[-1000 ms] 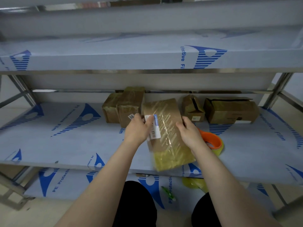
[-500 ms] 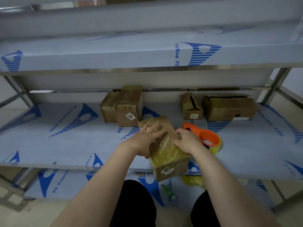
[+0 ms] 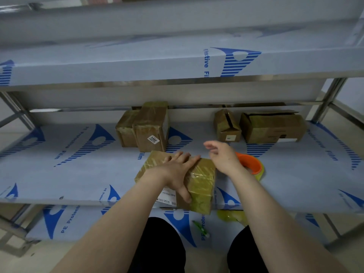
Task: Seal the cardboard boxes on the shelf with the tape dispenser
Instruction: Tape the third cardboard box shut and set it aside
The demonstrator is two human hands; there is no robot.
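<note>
Both bare forearms (image 3: 118, 223) are extended forward. The left hand (image 3: 175, 172) is laid flat, palm down, fingers straight and thumb spread toward the body. The right hand (image 3: 222, 156) is held in the air just beside it, fingers loosely curled, nothing gripped

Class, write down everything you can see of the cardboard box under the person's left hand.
The cardboard box is brown, its top and near side wrapped in yellowish tape. A white label sits on its near face. It lies closed at the front edge of the middle shelf, askew. The left hand presses flat on top, thumb over the near face.
</note>
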